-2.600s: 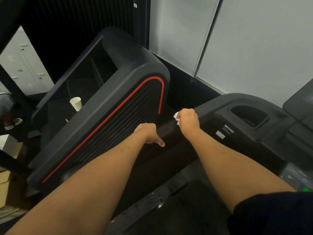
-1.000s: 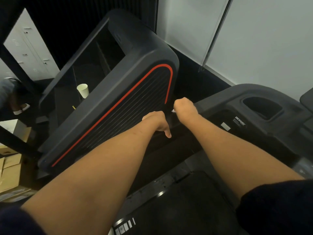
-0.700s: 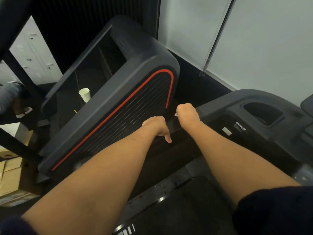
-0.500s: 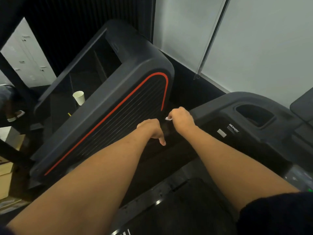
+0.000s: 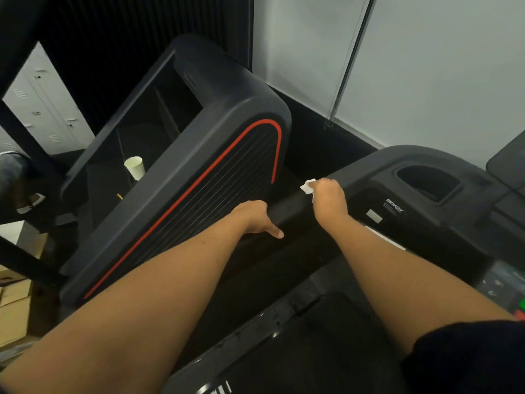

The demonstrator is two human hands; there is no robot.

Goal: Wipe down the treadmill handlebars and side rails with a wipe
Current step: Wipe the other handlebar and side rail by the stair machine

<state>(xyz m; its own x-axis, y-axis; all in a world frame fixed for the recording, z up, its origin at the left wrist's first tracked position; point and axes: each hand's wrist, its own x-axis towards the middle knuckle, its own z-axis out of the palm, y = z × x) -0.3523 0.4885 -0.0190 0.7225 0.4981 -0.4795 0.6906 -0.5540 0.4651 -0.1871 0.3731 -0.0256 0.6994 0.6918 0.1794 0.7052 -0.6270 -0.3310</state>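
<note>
The white wipe (image 5: 308,186) pokes out past the knuckles of our right hand (image 5: 329,201), which is wrapped around it and the black treadmill handlebar (image 5: 289,207). Our left hand (image 5: 252,217) grips the same bar close by, thumb pointing down. A paper cup (image 5: 135,167) stands well apart on the neighbouring machine.

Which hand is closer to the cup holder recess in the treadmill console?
Right. The right hand grips the wipe on the handlebar, nearer the recess; the left hand holds the bar farther from it.
</note>
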